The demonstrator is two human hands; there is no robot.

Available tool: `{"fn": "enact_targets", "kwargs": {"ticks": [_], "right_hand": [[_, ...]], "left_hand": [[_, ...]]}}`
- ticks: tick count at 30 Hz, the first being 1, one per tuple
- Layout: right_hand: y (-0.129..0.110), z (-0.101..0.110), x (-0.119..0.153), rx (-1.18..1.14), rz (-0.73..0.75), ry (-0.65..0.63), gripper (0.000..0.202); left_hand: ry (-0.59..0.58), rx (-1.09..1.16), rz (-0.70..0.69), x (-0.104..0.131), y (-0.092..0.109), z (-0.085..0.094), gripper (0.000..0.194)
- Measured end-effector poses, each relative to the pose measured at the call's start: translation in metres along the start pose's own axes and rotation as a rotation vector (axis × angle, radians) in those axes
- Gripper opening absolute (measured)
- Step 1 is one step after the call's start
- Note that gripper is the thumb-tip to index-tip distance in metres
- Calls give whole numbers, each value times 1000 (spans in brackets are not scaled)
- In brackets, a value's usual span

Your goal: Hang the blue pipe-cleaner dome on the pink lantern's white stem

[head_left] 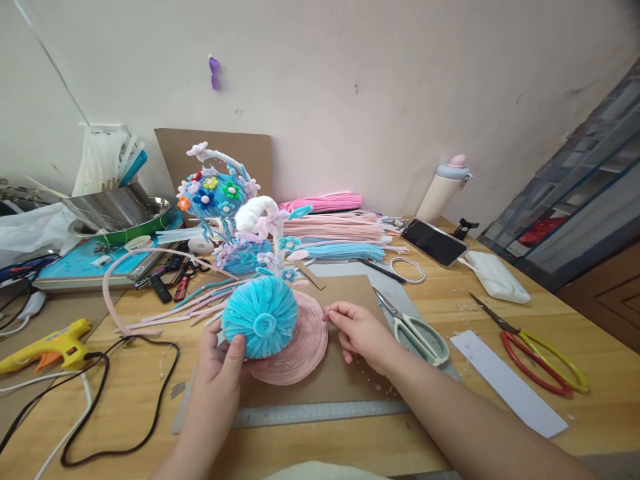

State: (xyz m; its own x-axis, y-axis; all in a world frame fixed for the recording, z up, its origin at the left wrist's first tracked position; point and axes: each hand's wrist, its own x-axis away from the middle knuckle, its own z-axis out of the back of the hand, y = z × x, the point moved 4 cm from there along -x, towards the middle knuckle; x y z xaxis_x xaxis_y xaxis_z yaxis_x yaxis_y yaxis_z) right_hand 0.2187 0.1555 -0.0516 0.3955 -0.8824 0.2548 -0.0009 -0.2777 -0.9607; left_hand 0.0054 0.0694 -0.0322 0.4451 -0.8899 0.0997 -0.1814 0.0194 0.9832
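My left hand (223,365) grips a light-blue pipe-cleaner ball (260,310) with a small coiled centre, thumb on its lower front. Directly behind the ball is a flat, spiral-wound pink pipe-cleaner disc (307,350); whether the two are joined I cannot tell. At the disc's right edge, my right hand (363,333) has thumb and forefinger pinched together on something too small to name. Just beyond the ball stands a pipe-cleaner ornament with a curved white top (256,217) and pastel flowers. Farther back is a blue flower-covered pipe-cleaner piece (215,193).
Brown cardboard (350,390) lies under my hands. To the right are green-handled scissors (420,337), red-and-yellow-handled scissors (535,363), a white strip (507,383) and a phone (434,241). A yellow glue gun (55,348) and black cable (167,393) lie left. Pipe-cleaner bundles (340,230) lie behind.
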Motion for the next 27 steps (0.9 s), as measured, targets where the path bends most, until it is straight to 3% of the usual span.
{"fn": "enact_targets", "kwargs": {"ticks": [6, 16, 27], "right_hand": [[2, 1, -1, 34, 14, 18, 27], [-4, 8, 1, 42, 86, 111, 30], [-8, 3, 5, 4, 97, 95, 29]], "left_hand": [[-83, -241, -42, 4, -6, -6, 49], [25, -328, -188, 10, 8, -3, 51], [119, -479, -300, 10, 9, 14, 59]]}}
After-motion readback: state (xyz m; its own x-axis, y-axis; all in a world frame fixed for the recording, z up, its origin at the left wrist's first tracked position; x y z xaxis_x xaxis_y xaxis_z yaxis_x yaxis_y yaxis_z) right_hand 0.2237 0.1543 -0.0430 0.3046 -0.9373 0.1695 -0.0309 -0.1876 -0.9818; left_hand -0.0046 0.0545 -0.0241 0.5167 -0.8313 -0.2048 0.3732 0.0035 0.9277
